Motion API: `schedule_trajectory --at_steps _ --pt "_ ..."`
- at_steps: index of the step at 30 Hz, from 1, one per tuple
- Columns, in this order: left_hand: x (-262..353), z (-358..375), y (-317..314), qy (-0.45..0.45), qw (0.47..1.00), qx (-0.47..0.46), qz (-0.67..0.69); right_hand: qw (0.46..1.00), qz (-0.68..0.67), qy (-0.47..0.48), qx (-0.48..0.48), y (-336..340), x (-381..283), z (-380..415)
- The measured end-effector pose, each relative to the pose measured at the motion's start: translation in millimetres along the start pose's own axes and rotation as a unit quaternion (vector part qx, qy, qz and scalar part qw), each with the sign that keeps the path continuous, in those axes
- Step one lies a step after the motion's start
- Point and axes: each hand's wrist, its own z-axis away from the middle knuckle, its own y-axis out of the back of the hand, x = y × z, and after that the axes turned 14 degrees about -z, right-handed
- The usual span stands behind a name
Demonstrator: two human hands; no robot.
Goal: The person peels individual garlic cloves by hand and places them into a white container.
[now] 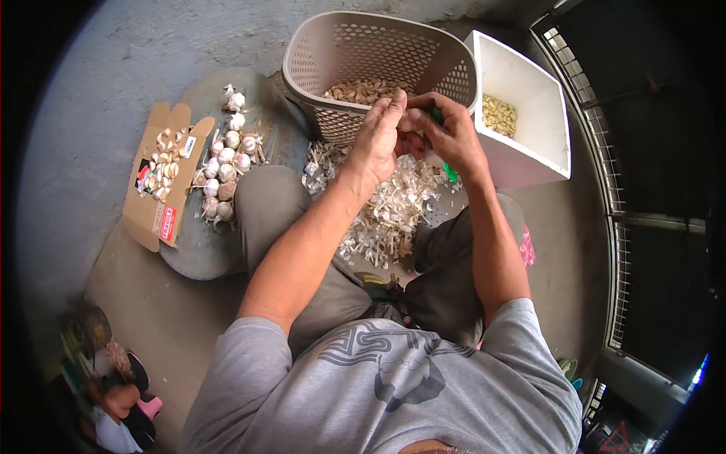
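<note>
My left hand [373,142] is closed, thumb raised, in front of the basket. Its fingers meet those of my right hand [459,142], and whatever small thing is pinched between them is mostly hidden. My right hand is wrapped round a green tool [451,172], which shows above and below the fingers; its working end is not visible. Beneath both hands lies a heap of garlic skins and stalks [382,212]. Whole garlic bulbs [227,172] are grouped to the left on a round grey surface [198,261]. Beside them, loose garlic cloves [161,163] lie on an opened cardboard box [136,216].
A grey-brown plastic basket [296,64] holding unpeeled-looking cloves [370,91] stands ahead. To its right is a white foam box [533,83] with pale cloves [499,115]. A mesh-panelled frame [601,144] runs along the right. Assorted items [117,393] sit at lower left.
</note>
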Motion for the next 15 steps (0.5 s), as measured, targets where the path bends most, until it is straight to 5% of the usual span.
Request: schedule_trajectory --at_steps 4,11,15 --pt "-2 -1 -4 0.004 0.998 0.054 -0.009 0.999 0.025 -0.046 0.007 -12 -3 4" --pt "-11 -2 -1 -0.022 0.992 0.125 0.003 0.998 0.040 0.017 0.049 -29 21 2" --pt "-4 0 6 -0.032 0.995 0.095 -0.013 0.999 0.035 0.009 0.036 -39 2 8"
